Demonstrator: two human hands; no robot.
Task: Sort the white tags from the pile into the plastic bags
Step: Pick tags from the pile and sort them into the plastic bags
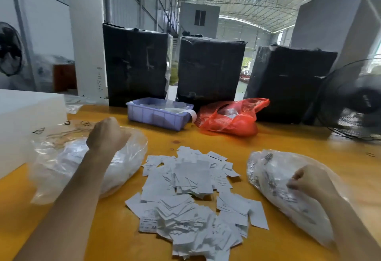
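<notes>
A person works with two bare hands at a yellow wooden table (206,139), where one loose pile of white tags (191,199), too many to count, fills the lower centre of the frame. Two clear plastic bags flank it. The left bag (61,164) lies at centre left with white tags showing through it; the left hand (107,135) is raised over its far edge, fingers curled into a fist, though whether it pinches the film or a tag cannot be told. The right bag (274,180), printed with dark lettering, lies at lower right; the right hand (307,180) is inside it, seen through the plastic, fingers bent around tags there.

Behind the pile stand one lavender plastic tray (156,116) holding white material and, just beside it to the right, one red plastic bag (231,118). Three tall parcels wrapped in black film (208,69) line the table's far edge across the middle of the frame. One black fan (350,100) stands at the right edge; a second fan (10,48) shows at the far left. One white box (26,120) sits at the left edge.

The room is a large industrial hall with a corrugated arched roof, metal framing and pale walls and pillars.
</notes>
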